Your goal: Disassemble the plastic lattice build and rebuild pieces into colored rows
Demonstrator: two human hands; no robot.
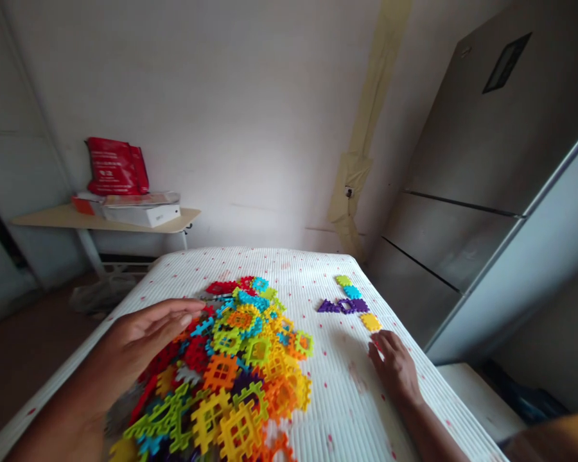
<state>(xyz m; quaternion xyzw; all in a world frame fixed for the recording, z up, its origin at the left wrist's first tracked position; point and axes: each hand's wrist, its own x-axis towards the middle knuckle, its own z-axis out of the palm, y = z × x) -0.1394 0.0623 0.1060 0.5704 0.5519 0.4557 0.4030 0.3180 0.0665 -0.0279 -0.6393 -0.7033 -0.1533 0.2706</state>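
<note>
My left hand (149,330) reaches over the left side of a pile of plastic interlocking tiles (257,351), its fingers stretched out and nothing seen in them. On the right, my right hand (395,366) has its fingers curled over a small red tile (376,342), mostly hidden beneath them. That red tile sits just below a yellow tile (370,322) in a row on the cloth. Farther up the row lie a purple tile (360,305), a blue tile (352,292) and a green tile (343,280). A purple triangular piece (327,307) and a purple openwork piece (346,306) extend the row leftward.
A white ribbed cloth with red dots (337,410) covers the table. At the right stands a grey fridge (443,186). Back left, a side table (48,218) bears a white box (147,213) and a red bag (113,167). A taped wall socket (349,191) is behind.
</note>
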